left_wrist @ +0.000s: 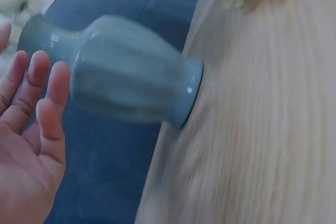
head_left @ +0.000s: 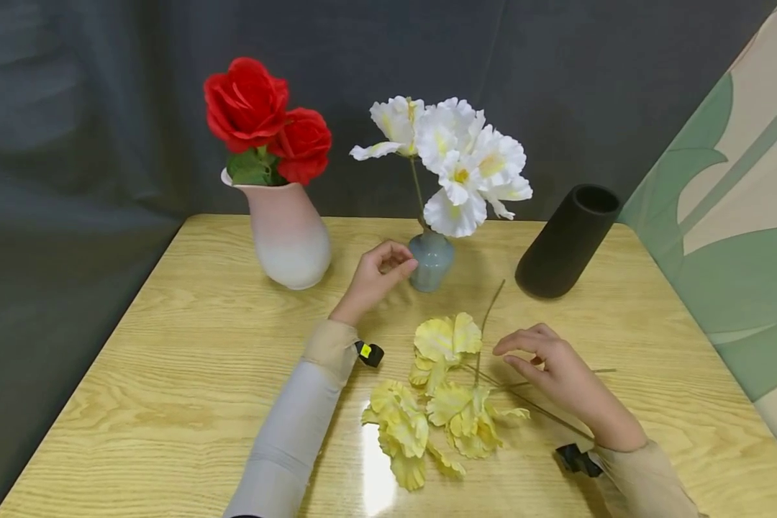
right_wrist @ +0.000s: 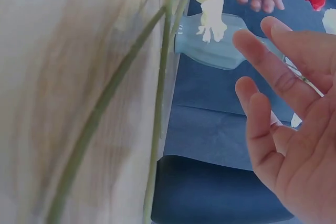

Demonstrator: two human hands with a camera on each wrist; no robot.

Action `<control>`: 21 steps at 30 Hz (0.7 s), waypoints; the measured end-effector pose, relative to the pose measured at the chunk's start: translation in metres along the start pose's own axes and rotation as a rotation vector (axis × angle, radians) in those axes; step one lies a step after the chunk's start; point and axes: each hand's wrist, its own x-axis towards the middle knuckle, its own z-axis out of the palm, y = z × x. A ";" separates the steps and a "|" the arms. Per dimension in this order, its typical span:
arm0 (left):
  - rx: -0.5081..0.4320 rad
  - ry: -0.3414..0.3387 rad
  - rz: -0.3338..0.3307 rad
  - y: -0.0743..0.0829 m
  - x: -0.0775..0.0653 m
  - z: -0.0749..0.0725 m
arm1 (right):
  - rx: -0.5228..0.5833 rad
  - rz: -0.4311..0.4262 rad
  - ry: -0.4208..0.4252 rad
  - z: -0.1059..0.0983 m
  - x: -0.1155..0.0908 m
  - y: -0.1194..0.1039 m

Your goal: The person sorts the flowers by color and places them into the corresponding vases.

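Note:
Beside the small blue-grey vase is my left hand, its fingers loosely bent and holding nothing. In the left wrist view a gap seems to show between most fingers and the vase; whether a fingertip touches it I cannot tell. White flowers stand in that vase. My right hand hovers over the stems of yellow flowers lying on the table, with nothing in its relaxed fingers. Those green stems pass below the hand in the right wrist view.
A pink and white vase with red roses stands at the back left. At the back right is a black slant-topped vase. The wooden table ends at a dark curtain; a patterned cloth hangs on the right.

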 end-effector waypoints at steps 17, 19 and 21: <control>0.101 -0.284 0.014 0.019 0.022 0.065 | 0.068 -0.122 -0.028 0.012 -0.004 0.004; 0.111 -0.297 0.017 0.017 0.030 0.071 | 0.066 -0.142 -0.033 0.014 -0.004 0.005; 0.104 -0.318 0.022 0.016 0.038 0.077 | 0.060 -0.152 -0.045 0.016 -0.004 0.005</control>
